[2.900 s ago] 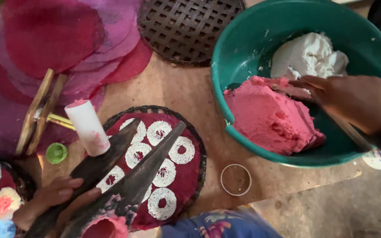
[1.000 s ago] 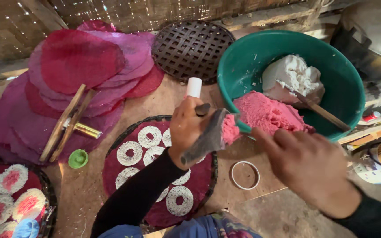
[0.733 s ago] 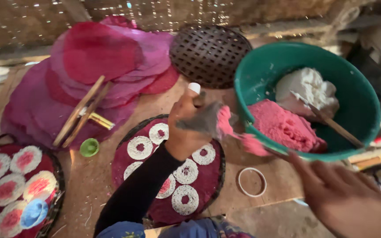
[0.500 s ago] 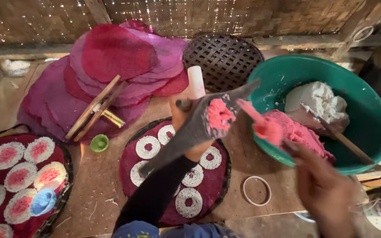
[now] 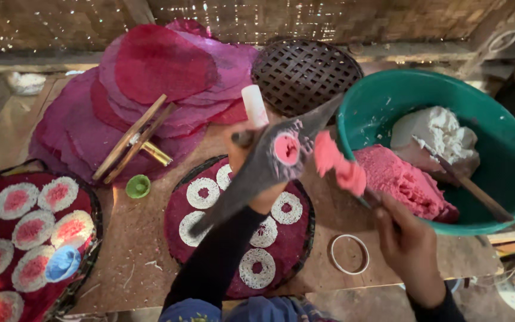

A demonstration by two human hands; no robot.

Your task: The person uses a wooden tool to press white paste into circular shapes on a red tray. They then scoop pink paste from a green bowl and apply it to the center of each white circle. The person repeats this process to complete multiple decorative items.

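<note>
My left hand (image 5: 264,195) is raised above a round tray (image 5: 305,250) and grips a long dark grey strip (image 5: 251,179) together with a white cylinder (image 5: 254,106). A small round dab of pink paste (image 5: 286,149) sits on the strip near its upper end. My right hand (image 5: 409,241) holds a thin tool whose tip carries a lump of pink paste (image 5: 338,164), just right of the strip and at the rim of a teal basin (image 5: 436,80). The tray holds a dark red sheet with several white rings (image 5: 253,268).
The basin contains pink dough (image 5: 406,182), white dough (image 5: 439,134) and a wooden stick (image 5: 478,194). A second tray (image 5: 93,238) of pink-filled rings lies at left. Pink round sheets (image 5: 162,65), bamboo sticks (image 5: 135,140), a woven lid (image 5: 305,71), a green cap (image 5: 138,186) and a white ring (image 5: 350,253) surround them.
My left hand has lifted the strip and cylinder up from the tray. My right hand left the basin with a lump of pink paste, and a pink dab now sits on the strip.
</note>
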